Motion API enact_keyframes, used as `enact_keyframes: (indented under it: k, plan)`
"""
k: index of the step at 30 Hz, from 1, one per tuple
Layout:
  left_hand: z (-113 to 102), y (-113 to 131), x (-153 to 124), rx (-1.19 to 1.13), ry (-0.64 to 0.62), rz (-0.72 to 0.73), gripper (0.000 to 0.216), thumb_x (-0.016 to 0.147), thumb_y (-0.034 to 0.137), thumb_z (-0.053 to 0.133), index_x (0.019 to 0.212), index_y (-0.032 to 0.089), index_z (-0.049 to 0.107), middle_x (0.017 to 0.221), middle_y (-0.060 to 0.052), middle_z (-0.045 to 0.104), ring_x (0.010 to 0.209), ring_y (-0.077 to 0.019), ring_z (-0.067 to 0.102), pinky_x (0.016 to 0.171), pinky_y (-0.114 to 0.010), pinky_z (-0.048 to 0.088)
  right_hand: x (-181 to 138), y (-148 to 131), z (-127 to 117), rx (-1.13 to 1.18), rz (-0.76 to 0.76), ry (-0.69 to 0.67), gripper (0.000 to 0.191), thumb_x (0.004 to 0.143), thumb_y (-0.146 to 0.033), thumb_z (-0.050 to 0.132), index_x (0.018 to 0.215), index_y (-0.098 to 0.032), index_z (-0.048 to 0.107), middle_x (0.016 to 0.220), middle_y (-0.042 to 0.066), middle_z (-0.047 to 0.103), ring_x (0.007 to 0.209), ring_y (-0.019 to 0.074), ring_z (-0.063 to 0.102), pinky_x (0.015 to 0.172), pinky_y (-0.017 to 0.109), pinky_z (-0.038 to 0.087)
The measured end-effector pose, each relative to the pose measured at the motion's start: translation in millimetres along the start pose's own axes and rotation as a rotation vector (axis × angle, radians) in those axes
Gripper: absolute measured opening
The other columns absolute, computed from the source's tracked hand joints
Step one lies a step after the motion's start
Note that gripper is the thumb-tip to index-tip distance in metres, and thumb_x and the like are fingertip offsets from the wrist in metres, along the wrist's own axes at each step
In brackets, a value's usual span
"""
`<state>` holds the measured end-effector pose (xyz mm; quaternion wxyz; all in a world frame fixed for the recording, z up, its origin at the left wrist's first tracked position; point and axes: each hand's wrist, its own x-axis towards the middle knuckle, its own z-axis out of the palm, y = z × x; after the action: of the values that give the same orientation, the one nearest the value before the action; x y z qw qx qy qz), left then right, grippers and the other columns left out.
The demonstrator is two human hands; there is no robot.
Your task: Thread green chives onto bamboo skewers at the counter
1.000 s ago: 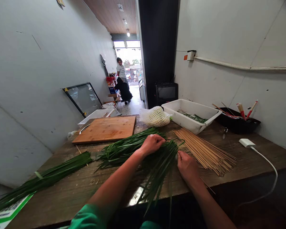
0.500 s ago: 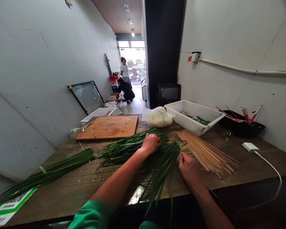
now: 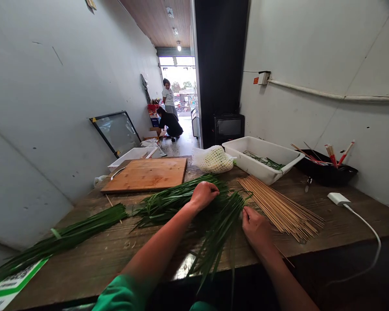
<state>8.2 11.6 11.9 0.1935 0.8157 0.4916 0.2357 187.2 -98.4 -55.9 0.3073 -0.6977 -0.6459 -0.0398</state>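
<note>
A loose heap of long green chive leaves (image 3: 168, 201) lies across the middle of the wooden table (image 3: 94, 259). My left hand (image 3: 203, 194) rests on the heap with its fingers curled down onto the leaves. My right hand (image 3: 256, 226) sits at the right edge of the leaves, its fingers pinched at the leaf ends, next to a fan of bamboo skewers (image 3: 278, 207). What the right fingers grip is hidden. A second bundle of chives (image 3: 65, 237) lies at the left.
A wooden cutting board (image 3: 145, 174) lies behind the chives, a netted white bundle (image 3: 214, 160) and a white tub (image 3: 262, 157) beyond. A black tray with chopsticks (image 3: 327, 170) and a white charger with cable (image 3: 339, 198) are at right. Two people stand in the far corridor.
Both hands stay on the chives; the left hand's fingers have curled a little tighter. The view shifted slightly.
</note>
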Motion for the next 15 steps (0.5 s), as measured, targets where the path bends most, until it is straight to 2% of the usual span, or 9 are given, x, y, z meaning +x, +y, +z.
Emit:
enact_keyframes:
  k: [4,9,15]
  plan:
    - [-3,2,0,-0.093,0.033,-0.033,0.020,0.074,0.019,0.058,0.083,0.016,0.075,0.078,-0.003,0.073,0.072,-0.0154,0.063,0.070,-0.024,0.045,0,-4,-3,-0.003,0.016,0.009,0.027,0.090,-0.022,0.040,0.085,-0.017,0.066,0.076,0.006,0.068,0.066,0.0146,0.060,0.057,0.024,0.033]
    - [-3,2,0,-0.193,0.034,-0.023,0.020,0.071,0.020,0.060,0.083,0.015,0.074,0.075,-0.002,0.071,0.068,-0.0138,0.060,0.065,-0.023,0.044,-1,-11,-9,-0.018,0.027,0.016,0.026,0.090,-0.021,0.040,0.084,-0.017,0.066,0.077,0.006,0.069,0.067,0.0146,0.061,0.057,0.025,0.032]
    - [-3,4,1,-0.249,0.100,-0.081,0.017,0.071,0.022,0.060,0.080,0.014,0.073,0.073,-0.003,0.071,0.067,-0.0132,0.060,0.064,-0.024,0.043,-2,-6,-5,-0.028,0.005,0.025,0.026,0.090,-0.022,0.041,0.084,-0.017,0.066,0.079,0.006,0.071,0.066,0.0148,0.062,0.057,0.025,0.033]
